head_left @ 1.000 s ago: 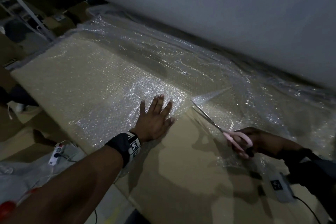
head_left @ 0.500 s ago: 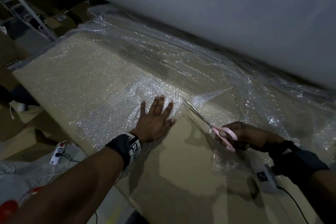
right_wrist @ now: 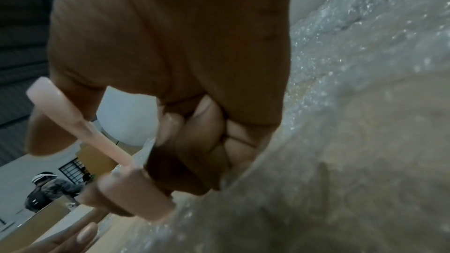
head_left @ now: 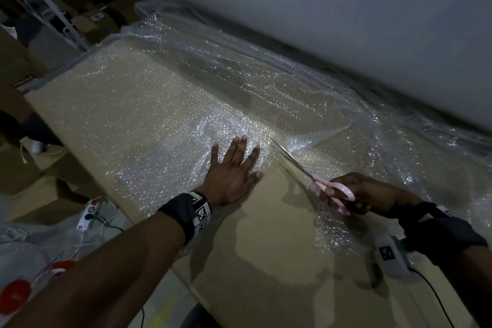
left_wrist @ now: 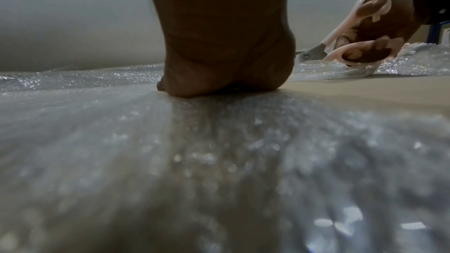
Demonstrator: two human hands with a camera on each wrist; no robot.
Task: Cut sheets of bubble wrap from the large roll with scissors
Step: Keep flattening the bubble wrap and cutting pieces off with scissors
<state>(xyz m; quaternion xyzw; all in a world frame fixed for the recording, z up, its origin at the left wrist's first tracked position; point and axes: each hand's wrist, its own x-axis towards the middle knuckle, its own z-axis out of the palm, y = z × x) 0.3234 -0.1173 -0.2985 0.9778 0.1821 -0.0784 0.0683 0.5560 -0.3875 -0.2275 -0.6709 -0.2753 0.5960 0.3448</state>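
Note:
Bubble wrap lies spread over a cardboard surface, fed from the large pale roll behind. My left hand lies flat with straight fingers, pressing the wrap down just left of the cut; its heel shows in the left wrist view. My right hand grips the pink handles of the scissors, seen too in the left wrist view and the right wrist view. Their blades point up-left into the wrap, tips beside my left fingertips. A cut strip of wrap lies under the right hand.
Cardboard boxes and a metal rack stand at the far left. A power strip with cables lies on the floor at the left. In the right wrist view a person stands in the distance.
My right hand has pushed the scissors up-left along the cut, bringing the blade tips closer to my left hand. The left hand has stayed flat on the wrap.

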